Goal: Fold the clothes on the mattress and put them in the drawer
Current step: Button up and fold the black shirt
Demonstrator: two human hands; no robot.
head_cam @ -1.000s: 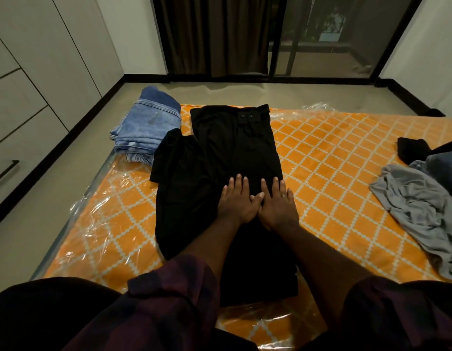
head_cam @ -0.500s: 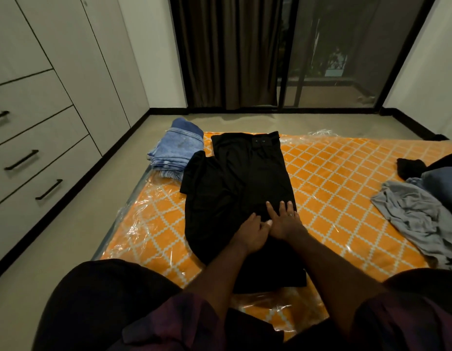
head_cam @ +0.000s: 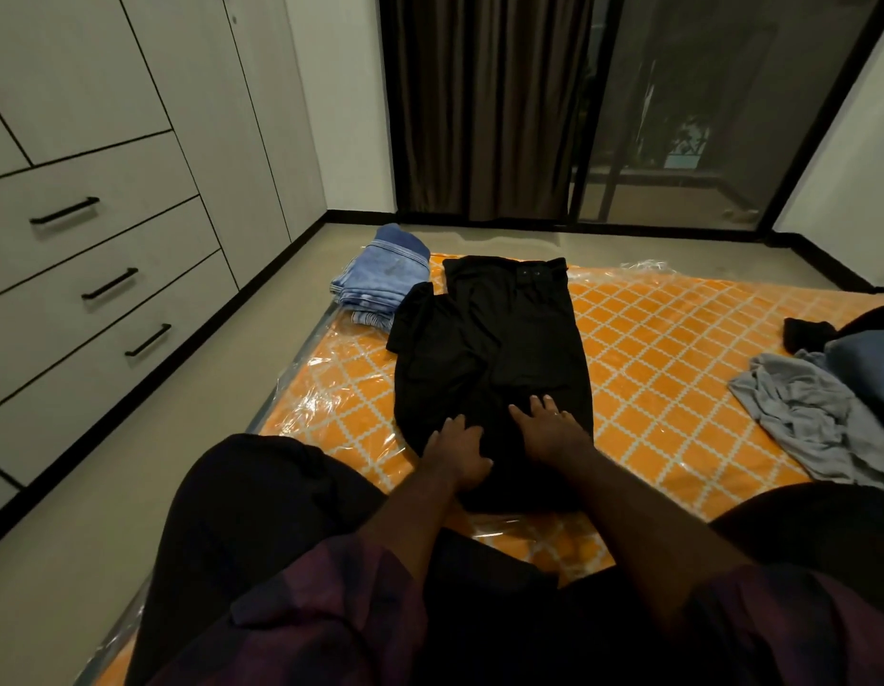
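black trousers [head_cam: 504, 349] lie flat on the orange mattress [head_cam: 677, 368], waistband at the far end. fingers released and flat on the near end: left hand [head_cam: 457, 453] relaxed, right hand [head_cam: 549, 430] spread just beside it. forearms [head_cam: 643, 527] stretch forward, converging.

Trousers [head_cam: 509, 339] are lying on the mattress [head_cam: 653, 349], folded jeans [head_cam: 380, 279] just beside their far-left corner, crumpled clothes [head_cam: 816, 413] well right, drawers [head_cam: 83, 269] leftward.

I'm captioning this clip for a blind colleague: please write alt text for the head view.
A person's left hand and right hand rest flat on black trousers spread on an orange patterned mattress. Folded jeans lie beyond them; unfolded clothes sit at right, closed drawers at left.
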